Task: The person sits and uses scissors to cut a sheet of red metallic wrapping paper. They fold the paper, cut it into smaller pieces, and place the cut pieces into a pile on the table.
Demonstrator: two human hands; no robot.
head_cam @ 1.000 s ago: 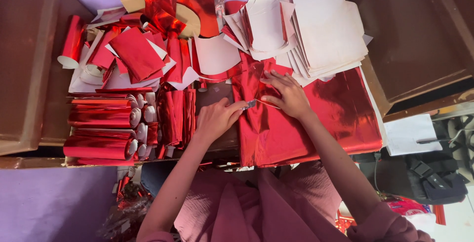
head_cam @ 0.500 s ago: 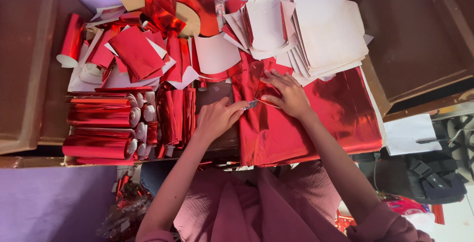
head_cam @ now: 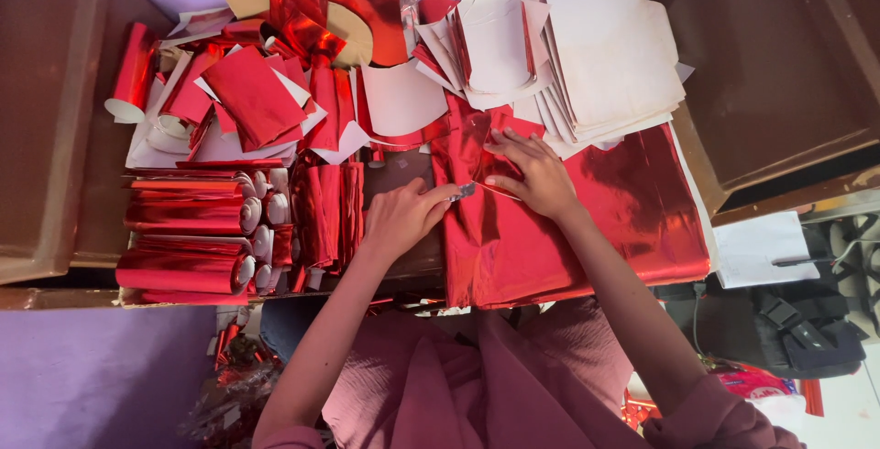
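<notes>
A: Cluttered table (head_cam: 55,183): our left hand (head_cam: 399,220) pinches a small blade (head_cam: 465,191) on the red foil sheet (head_cam: 632,211), right hand (head_cam: 536,174) pressing flat

B: yeah, we reckon slippery foil skids, blade nicks fingers

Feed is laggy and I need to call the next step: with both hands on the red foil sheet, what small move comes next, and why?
Probably draw the small metal blade a little further along the red foil sheet. The left hand pinches it at the sheet's edge, while the right hand lies flat on the foil, pinning it. The cut looks barely begun, though the tool is too small to identify surely.
</notes>
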